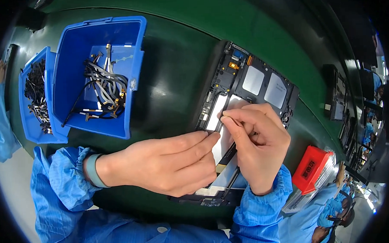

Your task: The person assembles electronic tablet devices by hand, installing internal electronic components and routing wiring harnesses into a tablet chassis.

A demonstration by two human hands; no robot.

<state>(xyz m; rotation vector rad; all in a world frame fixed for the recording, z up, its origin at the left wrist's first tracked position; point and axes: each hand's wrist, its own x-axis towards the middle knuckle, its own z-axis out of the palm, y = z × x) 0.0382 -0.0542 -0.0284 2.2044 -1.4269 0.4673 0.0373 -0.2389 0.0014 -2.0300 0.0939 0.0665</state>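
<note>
An opened tablet-like device lies on the dark green bench, its inner side up, with silver battery panels and small circuit parts showing. Over its middle, my right hand pinches a thin black cable between thumb and forefinger. My left hand reaches across from the left, fingers held together and bent down at the device's left edge, close to the right fingertips. Its thumb is hidden, and what its fingertips grip cannot be made out. A wristband circles the left wrist.
To the left stand a blue bin of loose black and grey cables and a smaller blue bin of short dark cables. A red box sits on stacked clear packaging at right. More devices lie beyond; co-workers in blue are nearby.
</note>
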